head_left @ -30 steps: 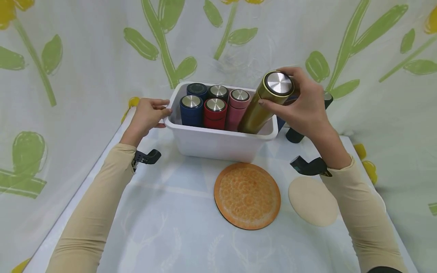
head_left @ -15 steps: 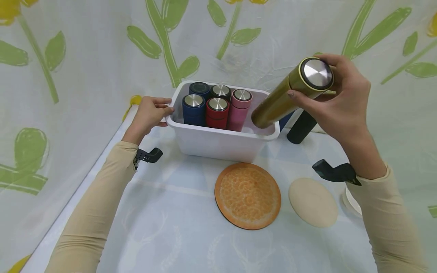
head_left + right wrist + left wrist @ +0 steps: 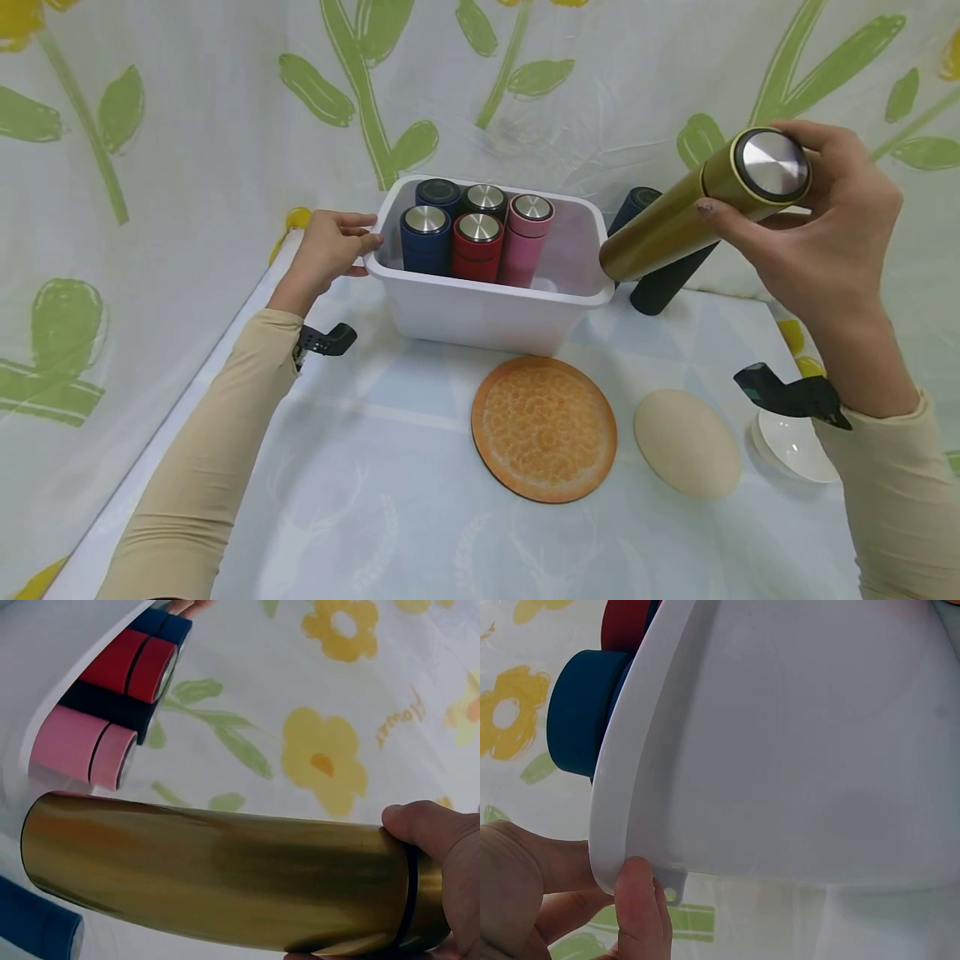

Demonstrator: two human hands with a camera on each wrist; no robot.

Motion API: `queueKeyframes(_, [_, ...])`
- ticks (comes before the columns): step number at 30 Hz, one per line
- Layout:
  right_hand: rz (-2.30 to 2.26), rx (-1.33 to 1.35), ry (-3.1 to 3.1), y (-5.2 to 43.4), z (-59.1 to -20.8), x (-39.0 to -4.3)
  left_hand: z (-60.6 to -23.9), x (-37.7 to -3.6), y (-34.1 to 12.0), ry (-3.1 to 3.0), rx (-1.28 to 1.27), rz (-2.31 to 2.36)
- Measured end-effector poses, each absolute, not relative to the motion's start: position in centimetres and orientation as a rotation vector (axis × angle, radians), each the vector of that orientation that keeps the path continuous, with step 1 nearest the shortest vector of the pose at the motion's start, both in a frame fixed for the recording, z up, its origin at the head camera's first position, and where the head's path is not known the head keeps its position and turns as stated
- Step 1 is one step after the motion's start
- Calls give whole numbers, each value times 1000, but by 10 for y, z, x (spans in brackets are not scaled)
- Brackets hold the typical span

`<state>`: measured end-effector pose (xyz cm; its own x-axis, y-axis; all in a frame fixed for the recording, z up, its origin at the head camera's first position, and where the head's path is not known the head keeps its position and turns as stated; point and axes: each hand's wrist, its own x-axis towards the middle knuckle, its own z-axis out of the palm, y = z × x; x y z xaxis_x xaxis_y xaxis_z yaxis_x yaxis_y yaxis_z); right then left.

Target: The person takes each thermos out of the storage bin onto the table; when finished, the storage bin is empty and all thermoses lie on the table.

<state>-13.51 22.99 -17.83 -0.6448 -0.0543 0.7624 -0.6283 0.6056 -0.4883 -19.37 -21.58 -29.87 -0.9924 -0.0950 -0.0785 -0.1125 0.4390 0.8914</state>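
My right hand (image 3: pixel 840 225) grips a gold thermos (image 3: pixel 690 208) near its silver-topped lid. The thermos is tilted, its base pointing down and left, just over the right end of a white plastic bin (image 3: pixel 480 312). At the bin's left end my left hand (image 3: pixel 322 254) pinches the rim; the left wrist view shows the thumb on the outer wall (image 3: pixel 780 750). Inside the bin, several thermoses stand close together on the left: a red one (image 3: pixel 477 250), a pink one (image 3: pixel 525 242), a blue one (image 3: pixel 425 250), a black one and a dark-topped blue one.
Right of the bin stand a black bottle (image 3: pixel 667 283) and a dark blue thermos (image 3: pixel 637 200), both partly behind the gold one. In front lie a round orange-brown mat (image 3: pixel 543 429) and a beige disc (image 3: pixel 687 443). A white bowl (image 3: pixel 795 450) is partly covered by the right forearm.
The right hand has lifted the gold thermos out of the bin and carried it rightward, tilting it further. My left hand stays on the rim. The white bowl has come into view.
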Motion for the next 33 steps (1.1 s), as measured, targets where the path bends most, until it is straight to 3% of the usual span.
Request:
queueKeyframes(20, [934, 404, -2177, 280, -187, -134, -301, -196, -217, 2657, -176, 1639])
queueKeyframes(33, [820, 77, -2286, 311, -200, -137, -303, -195, -216, 2660, -195, 1628])
